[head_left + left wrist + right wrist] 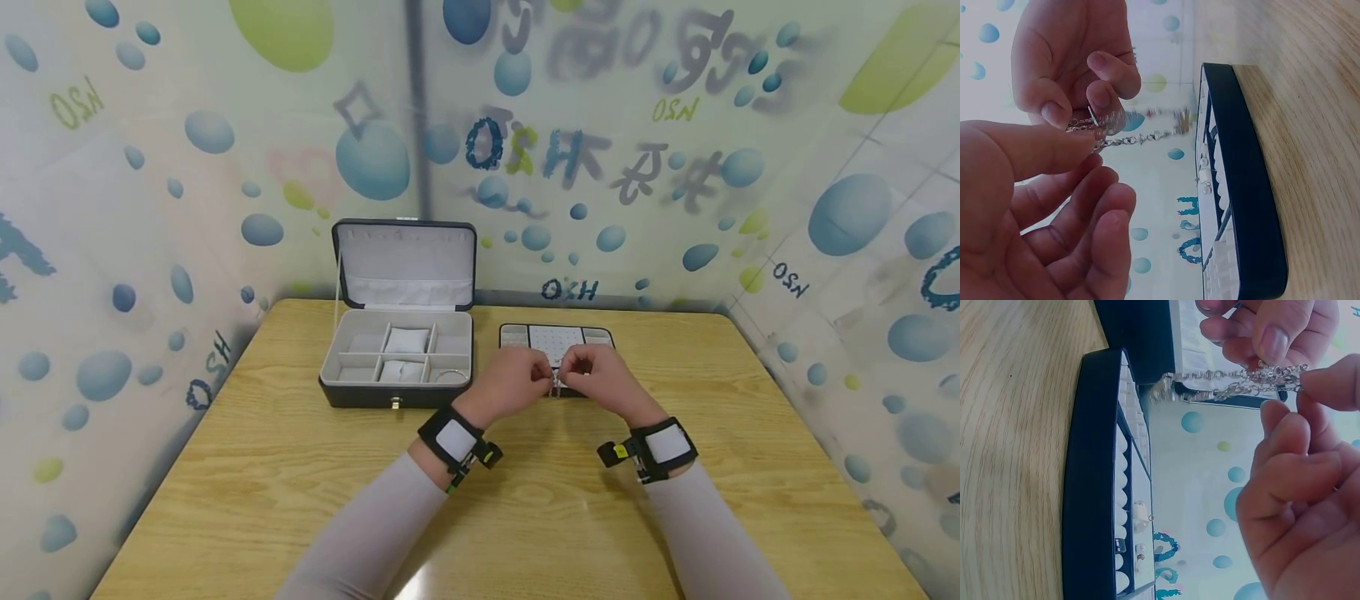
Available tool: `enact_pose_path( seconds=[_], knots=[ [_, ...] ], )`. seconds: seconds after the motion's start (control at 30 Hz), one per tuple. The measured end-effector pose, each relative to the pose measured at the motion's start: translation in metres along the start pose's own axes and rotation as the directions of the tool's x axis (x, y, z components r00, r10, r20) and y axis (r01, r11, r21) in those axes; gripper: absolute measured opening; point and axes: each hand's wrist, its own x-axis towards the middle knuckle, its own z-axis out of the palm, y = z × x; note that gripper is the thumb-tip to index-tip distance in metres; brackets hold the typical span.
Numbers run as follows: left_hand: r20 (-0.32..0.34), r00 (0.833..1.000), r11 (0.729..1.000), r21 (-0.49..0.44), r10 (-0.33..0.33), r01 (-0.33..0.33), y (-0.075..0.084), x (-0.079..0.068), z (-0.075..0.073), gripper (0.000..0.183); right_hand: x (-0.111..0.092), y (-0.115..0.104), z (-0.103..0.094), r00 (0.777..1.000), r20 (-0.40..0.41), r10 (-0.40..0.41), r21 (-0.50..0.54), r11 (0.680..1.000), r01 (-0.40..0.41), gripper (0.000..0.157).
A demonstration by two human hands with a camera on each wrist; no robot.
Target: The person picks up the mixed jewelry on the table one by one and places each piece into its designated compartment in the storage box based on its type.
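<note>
Both hands meet above the front of a dark-edged jewellery tray (517, 332). They hold a thin silver chain (556, 385), whose linked strands hang down in a loop between them. My left hand (513, 385) pinches the chain between thumb and forefinger, its other fingers loosely bent, as the left wrist view shows. From the other side, my right hand (1304, 500) also pinches the chain (1247, 381) with thumb and forefinger. The fingertips of the two hands are very close together. Exactly which links each hand has is hard to tell, and the chain's lower end is blurred.
Left of the tray, a black jewellery box (360, 396) stands with its lid (405, 258) raised. Its compartments hold pale cushions (407, 340) and a thin bangle (450, 374). White ring rolls (1121, 487) and small jewellery pieces (1205, 175) are in the tray. A patterned wall rises behind the wooden table (300, 500).
</note>
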Motion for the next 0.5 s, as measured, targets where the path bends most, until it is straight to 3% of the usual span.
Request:
enact_pose_path(
  seconds=[0.5],
  knots=[
    [-0.03, 1.0, 1.0, 0.017, -0.001, 0.002, -0.0047, 0.0005, -0.0049, 0.013, 0.0006, 0.0018, -0.0001, 1.0, -0.012, -0.005, 0.009, 1.0, 0.005, 0.01]
  ],
)
